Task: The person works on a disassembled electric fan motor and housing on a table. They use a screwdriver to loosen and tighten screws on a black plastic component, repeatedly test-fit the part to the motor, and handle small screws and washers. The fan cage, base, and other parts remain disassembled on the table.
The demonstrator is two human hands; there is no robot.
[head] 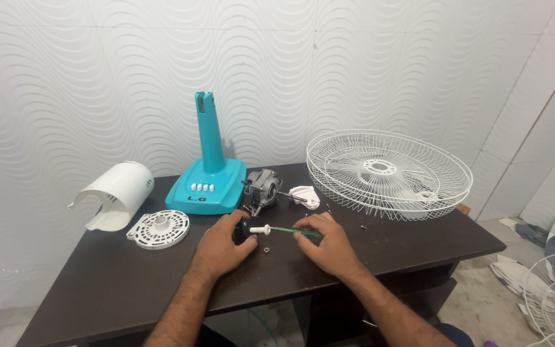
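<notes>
Between the two hands, near the middle of the dark brown wooden table (117, 283), lies a small white plastic knob with a short stem (260, 229). The left hand (223, 247) rests on the tabletop with its fingers curled around a small black part (242, 232) that sits against the knob's left end; most of that part is hidden under the fingers. The right hand (329, 244) is closed in a pinch on a slim green-handled screwdriver (293, 231), whose shaft runs leftward from the fingertips to the white knob and appears to meet it. Just below the knob, between the two thumbs, a small metal nut (266, 249) lies loose on the table.

Beyond the left hand, close to its knuckles, stands a grey metal fan motor with a protruding shaft (263, 187), and just left of that a teal plastic fan base with a tall neck and a row of white buttons (208, 180). Further left of the left hand lie a round white slotted plastic cover (158, 229) and a curved white plastic motor housing (115, 194). Beyond the right hand sits a small white plastic piece (305, 196), touching the motor shaft's tip. Further back and to the right of that hand rest two stacked white wire fan guards (390, 172), with a few small screws (362, 227) scattered near them.
</notes>
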